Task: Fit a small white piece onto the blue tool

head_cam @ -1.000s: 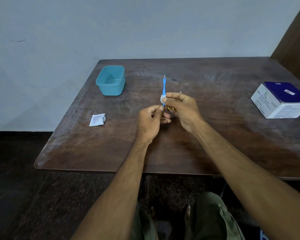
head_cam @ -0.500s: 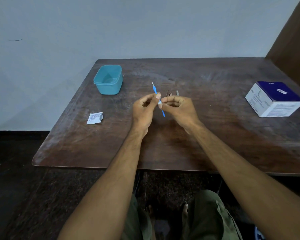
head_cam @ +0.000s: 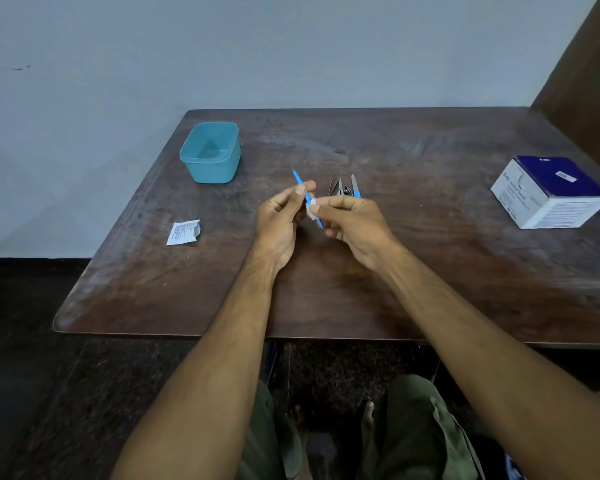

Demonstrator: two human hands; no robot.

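Left hand [head_cam: 282,216] above the middle of the wooden table [head_cam: 430,271], thumb and forefinger pinching the upper part of a thin blue tool [head_cam: 300,183]. Tool tilted, fine needle-like tip up and to the left, lower end showing between the two hands. Tip too thin to identify.

Right hand [head_cam: 352,221] just beside the left, fingertips pinching a small white swab [head_cam: 311,210] wrapped round the tool's shaft. Most of the swab is hidden by the fingers; only a scrap shows.

Same right hand also holds a bundle of small metal instruments [head_cam: 343,187], points sticking up past the knuckles, one with a blue handle. Their lower parts are buried in the palm; count and kind hard to make out, perhaps tweezers among them.

Teal plastic tub [head_cam: 210,152] far left on the table, no lid, inside looks bare but shaded. Torn white sachet [head_cam: 183,232] near the left edge, print too small to read.

White and dark-blue box [head_cam: 551,192] well apart at right; a "BD" mark on its side, a barcode sticker on top, the remaining lines unreadable.

Green trousers and bare toes below the table edge, partly cut off
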